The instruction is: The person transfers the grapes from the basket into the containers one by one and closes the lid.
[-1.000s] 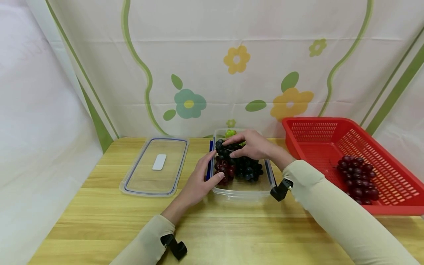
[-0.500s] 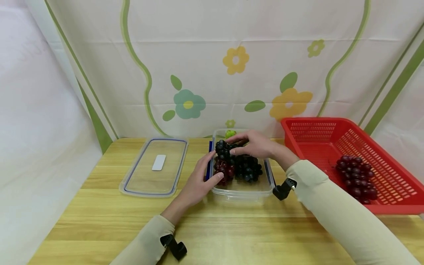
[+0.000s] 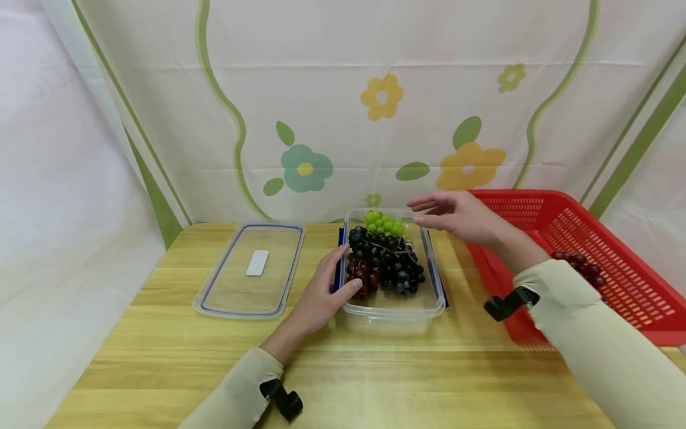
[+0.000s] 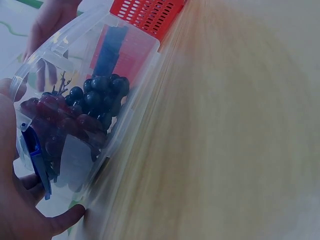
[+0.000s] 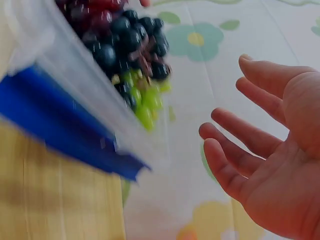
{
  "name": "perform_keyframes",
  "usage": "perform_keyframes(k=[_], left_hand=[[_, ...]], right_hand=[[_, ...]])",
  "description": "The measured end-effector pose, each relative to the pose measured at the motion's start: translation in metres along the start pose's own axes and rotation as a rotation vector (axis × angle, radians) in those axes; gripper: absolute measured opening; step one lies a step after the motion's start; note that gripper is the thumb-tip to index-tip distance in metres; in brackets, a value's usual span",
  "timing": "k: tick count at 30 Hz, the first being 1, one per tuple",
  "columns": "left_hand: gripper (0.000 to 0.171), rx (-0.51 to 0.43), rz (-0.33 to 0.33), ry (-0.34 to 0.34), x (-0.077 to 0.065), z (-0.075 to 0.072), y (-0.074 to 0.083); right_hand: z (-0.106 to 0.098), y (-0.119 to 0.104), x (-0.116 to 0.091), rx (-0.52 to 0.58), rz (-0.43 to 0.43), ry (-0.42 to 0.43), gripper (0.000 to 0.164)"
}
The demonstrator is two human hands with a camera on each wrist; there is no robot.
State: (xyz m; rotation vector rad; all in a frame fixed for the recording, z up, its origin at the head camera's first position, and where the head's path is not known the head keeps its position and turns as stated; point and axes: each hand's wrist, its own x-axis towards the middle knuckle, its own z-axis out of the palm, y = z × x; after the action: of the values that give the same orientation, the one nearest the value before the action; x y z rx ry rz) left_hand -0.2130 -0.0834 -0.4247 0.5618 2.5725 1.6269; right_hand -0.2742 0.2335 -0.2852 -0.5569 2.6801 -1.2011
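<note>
A clear plastic food container (image 3: 393, 311) with blue side latches stands on the table in the head view. My left hand (image 3: 320, 295) holds its left side, thumb over the rim and other fingers at the outer wall. Inside lie red grapes (image 3: 365, 275) at the near left, black grapes (image 3: 402, 277) beside and behind them, and green grapes (image 3: 383, 223) at the far end. My right hand (image 3: 463, 217) is in the air between the container and a red basket (image 3: 495, 268). In the right wrist view its fingers are spread, holding nothing.
A clear lid (image 3: 250, 295) with a blue seal and a white label lies left of the container. The basket, at the right, bears dark red grapes (image 3: 584, 267), partly hidden by my right arm. A flower-patterned cloth (image 3: 343, 119) hangs behind the table.
My right hand has let go of the black grapes and moved right, uncovering the green grapes and the stems. The left hand has stayed at the container's side.
</note>
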Motion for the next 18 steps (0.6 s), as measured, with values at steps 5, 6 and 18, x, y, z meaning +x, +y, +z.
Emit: perform_keyframes(k=[5,6,18], left_hand=[[0.078,0.011,0.0,-0.003,0.0,0.0,-0.001],[0.078,0.012,-0.005,-0.005,0.0,0.0,-0.001],[0.078,0.001,-0.006,-0.002,0.0,0.0,-0.001]], right_hand=[[-0.032,0.018,-0.025,-0.056,0.085,0.053,0.051],[-0.039,0.023,-0.031,-0.073,0.106,0.063,0.053],[-0.094,0.084,-0.098,-0.247,0.227,0.13,0.058]])
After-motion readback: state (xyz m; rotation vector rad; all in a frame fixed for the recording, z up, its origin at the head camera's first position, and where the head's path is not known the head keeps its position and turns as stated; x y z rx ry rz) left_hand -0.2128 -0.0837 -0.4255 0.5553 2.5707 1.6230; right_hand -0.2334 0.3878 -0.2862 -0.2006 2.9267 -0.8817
